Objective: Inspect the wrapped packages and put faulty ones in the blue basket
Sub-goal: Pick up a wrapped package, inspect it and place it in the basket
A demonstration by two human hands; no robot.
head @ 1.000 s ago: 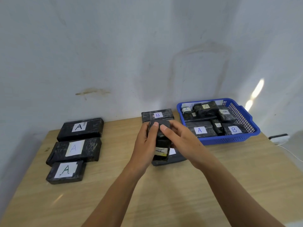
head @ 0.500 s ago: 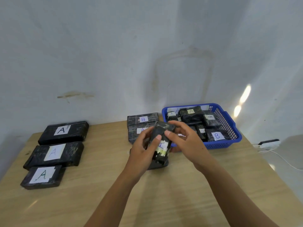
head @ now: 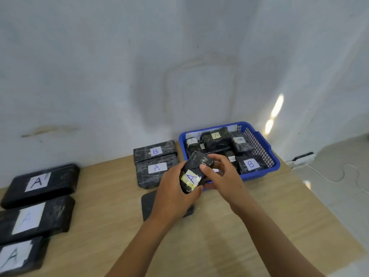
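Both hands have carried the small black plastic-wrapped package (head: 191, 177) closer to the blue plastic mesh basket (head: 259, 173), and its white label marked A now faces up. The package hangs tilted over the basket's near-left corner. The left hand (head: 171, 198) grasps its lower end, fingers curled round it. The right hand (head: 223, 176) grips the upper end, thumb on the front and fingers behind. Several black wrapped packages (head: 250, 163) lie inside the basket. Just left of the basket two larger black packages (head: 156, 170) sit on the light wooden table (head: 199, 246). Far left of the basket lie three black packages labelled A (head: 40, 184).
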